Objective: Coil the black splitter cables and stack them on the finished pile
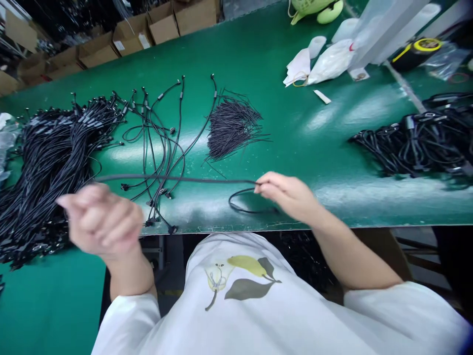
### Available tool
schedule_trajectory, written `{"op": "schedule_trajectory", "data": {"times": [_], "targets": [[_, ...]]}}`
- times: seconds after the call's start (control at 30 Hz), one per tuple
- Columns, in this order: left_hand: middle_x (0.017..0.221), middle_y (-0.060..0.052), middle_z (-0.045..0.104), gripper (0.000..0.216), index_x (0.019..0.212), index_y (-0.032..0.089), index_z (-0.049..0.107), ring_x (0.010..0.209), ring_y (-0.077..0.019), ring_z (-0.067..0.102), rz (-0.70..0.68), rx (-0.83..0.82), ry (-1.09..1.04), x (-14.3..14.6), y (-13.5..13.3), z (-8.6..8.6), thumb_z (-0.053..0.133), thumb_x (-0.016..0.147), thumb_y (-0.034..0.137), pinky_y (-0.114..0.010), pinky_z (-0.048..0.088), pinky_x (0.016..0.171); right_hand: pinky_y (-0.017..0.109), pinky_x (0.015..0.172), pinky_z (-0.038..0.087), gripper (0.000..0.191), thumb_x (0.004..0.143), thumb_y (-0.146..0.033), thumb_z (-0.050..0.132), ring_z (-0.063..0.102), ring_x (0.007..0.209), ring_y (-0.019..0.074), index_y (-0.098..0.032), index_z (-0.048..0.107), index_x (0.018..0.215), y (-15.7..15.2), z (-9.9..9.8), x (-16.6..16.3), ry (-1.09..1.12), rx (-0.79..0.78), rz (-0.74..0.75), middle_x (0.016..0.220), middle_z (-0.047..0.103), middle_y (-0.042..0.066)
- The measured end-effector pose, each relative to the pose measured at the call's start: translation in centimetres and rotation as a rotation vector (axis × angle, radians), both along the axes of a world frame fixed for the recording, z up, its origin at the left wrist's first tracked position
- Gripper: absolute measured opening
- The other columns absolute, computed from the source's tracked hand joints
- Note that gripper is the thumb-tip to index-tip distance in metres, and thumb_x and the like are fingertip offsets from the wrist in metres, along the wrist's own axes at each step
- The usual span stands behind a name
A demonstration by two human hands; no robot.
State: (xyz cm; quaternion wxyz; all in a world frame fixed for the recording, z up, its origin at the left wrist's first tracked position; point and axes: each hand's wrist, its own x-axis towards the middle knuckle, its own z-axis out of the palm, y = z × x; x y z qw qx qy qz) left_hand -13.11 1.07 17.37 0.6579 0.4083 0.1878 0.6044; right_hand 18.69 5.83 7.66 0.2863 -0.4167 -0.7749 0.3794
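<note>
A black cable [192, 180] stretches nearly straight across the green table between my two hands. My left hand [105, 217], smeared a little by motion, is closed around its left end near the big heap. Thumb and fingers of my right hand [284, 192] pinch the cable farther along, and its tail loops below the fingers on the table. Several loose cables [181, 116] with plugs lie spread behind the stretched one. A pile of thin black twist ties [232, 125] sits just beyond, between my hands.
A large heap of black cables [55, 148] covers the table's left side. Bundled cables [417, 140] lie at the right. Toward the back right are a tape measure [417, 52], a white bag [330, 61] and a grey post [380, 32]. Cardboard boxes [133, 37] line the far edge.
</note>
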Motion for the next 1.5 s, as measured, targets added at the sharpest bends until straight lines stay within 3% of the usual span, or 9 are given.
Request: {"op": "schedule_trajectory", "data": {"times": [0.17,0.3,0.43,0.63,0.83,0.97,1.1,1.23,1.5], "targets": [[0.046,0.009,0.042,0.034,0.096,0.03,0.067,0.03,-0.0014,0.027,0.575,-0.183,0.245,-3.0,0.9,0.4,0.035,0.101,0.041,-0.004,0.019,0.027,0.029,0.063,0.042,0.033,0.097,-0.04,0.037,0.062,0.072,0.0187,-0.02,0.062,0.089,1.6,-1.4,4.7,-0.373,0.142,-0.129,0.083,0.069,0.006],[0.083,-0.003,0.067,0.029,0.104,0.018,0.068,0.07,-0.0108,0.064,0.447,-0.086,0.772,1.0,0.8,-3.9,0.05,0.095,0.04,-0.015,0.051,0.052,0.027,0.055,0.034,0.038,0.099,-0.033,0.032,0.059,0.061,0.0155,-0.019,0.061,0.08,-0.9,-0.3,2.6,-0.527,0.271,0.123,0.074,0.068,0.005],[0.106,-0.01,0.068,0.036,0.111,0.018,0.065,0.104,-0.0215,0.061,-0.046,0.122,1.115,6.9,-0.5,-7.4,0.045,0.096,0.044,-0.034,0.05,0.091,0.026,0.053,0.029,0.036,0.099,-0.032,0.036,0.055,0.057,0.0124,-0.018,0.058,0.075,-2.0,2.8,-1.1,-0.465,0.35,0.37,0.069,0.065,0.002],[0.052,0.009,0.029,0.034,0.098,0.013,0.064,0.041,-0.0046,0.023,-0.344,-0.397,0.482,6.1,-0.2,-7.1,0.053,0.092,0.044,-0.015,0.031,0.039,0.025,0.061,0.038,0.025,0.093,-0.04,0.049,0.062,0.072,0.015,-0.021,0.064,0.089,2.8,2.9,-0.1,-0.334,0.24,0.214,0.083,0.069,0.001],[0.052,0.011,0.013,0.026,0.104,0.011,0.065,0.035,-0.0037,0.003,-0.015,-0.542,-0.02,1.1,0.5,-5.3,0.053,0.092,0.031,-0.009,0.015,0.026,0.032,0.077,0.047,0.035,0.096,-0.041,0.04,0.066,0.089,0.0202,-0.02,0.068,0.099,4.3,0.0,3.5,-0.23,0.197,0.031,0.098,0.072,0.007],[0.052,0.011,0.021,0.034,0.114,0.012,0.064,0.035,-0.0033,0.007,-0.079,-0.464,0.147,-0.2,0.0,-5.9,0.056,0.09,0.035,-0.012,0.02,0.028,0.033,0.084,0.045,0.038,0.096,-0.038,0.042,0.064,0.101,0.0211,-0.015,0.067,0.113,4.3,0.8,4.8,-0.304,0.148,-0.135,0.11,0.07,0.012],[0.057,0.004,0.043,0.03,0.1,0.014,0.068,0.046,-0.0073,0.037,-0.373,-0.364,0.8,-0.7,-0.5,-6.1,0.055,0.091,0.04,-0.017,0.04,0.047,0.034,0.077,0.042,0.052,0.096,-0.051,0.037,0.064,0.095,0.0186,-0.014,0.066,0.118,4.8,2.2,6.1,-0.344,0.14,-0.343,0.11,0.07,0.012],[0.069,-0.001,0.056,0.027,0.081,0.017,0.068,0.065,-0.013,0.05,-0.242,-0.203,1.283,-0.9,-1.1,-5.6,0.06,0.088,0.041,-0.021,0.041,0.059,0.035,0.071,0.041,0.057,0.094,-0.06,0.035,0.064,0.093,0.0182,-0.02,0.068,0.117,5.0,2.4,7.0,-0.404,0.188,-0.38,0.107,0.071,0.01],[0.072,0.001,0.051,0.045,0.123,0.02,0.057,0.051,-0.0082,0.046,0.04,-0.271,0.408,0.6,0.2,-6.1,0.06,0.087,0.046,-0.015,0.034,0.037,0.03,0.048,0.031,0.025,0.094,-0.029,0.047,0.061,0.059,0.0182,-0.018,0.068,0.098,-0.2,1.2,1.7,-0.547,0.649,0.089,0.078,0.072,0.008]]}}
